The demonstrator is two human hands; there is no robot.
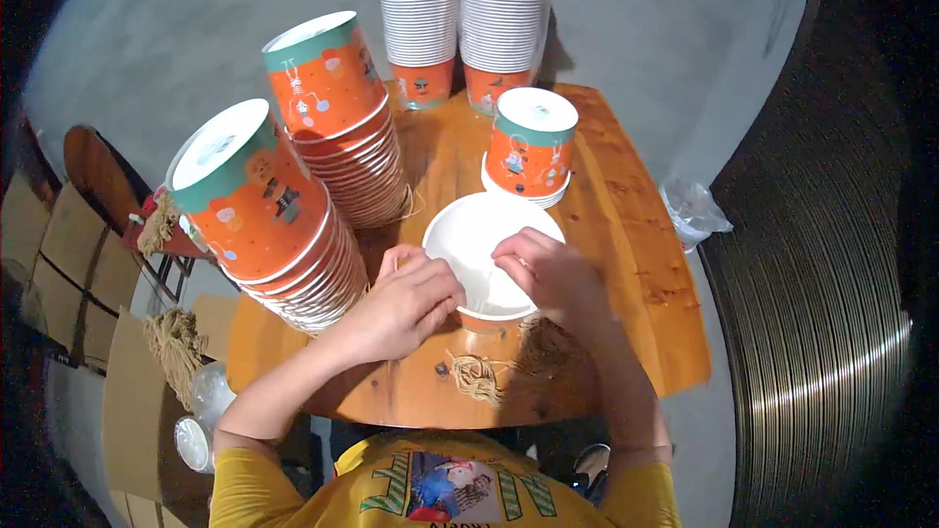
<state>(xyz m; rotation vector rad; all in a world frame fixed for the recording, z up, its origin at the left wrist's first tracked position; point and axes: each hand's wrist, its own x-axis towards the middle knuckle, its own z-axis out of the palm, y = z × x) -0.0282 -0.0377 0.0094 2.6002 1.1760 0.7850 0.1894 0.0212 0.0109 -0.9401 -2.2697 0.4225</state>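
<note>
A round paper bucket (468,225), white inside, stands upright on the table with its mouth toward me. My left hand (416,301) is closed on the near left part of its rim. Over the right side of the mouth, my right hand (548,274) has its fingertips pinched together; whatever lies between them is too small to make out. Faint thin strands seem to show inside the bucket near my left fingertips. A tangled bunch of beige string (477,377) lies on the table just in front of the bucket.
Two tall stacks of upside-down orange and green paper buckets (279,205) (337,88) lean at the left. A short stack (533,152) stands behind the bucket. Wrapped stacks (421,10) rise at the wooden table's (636,264) far edge. A cardboard box (132,411) sits lower left.
</note>
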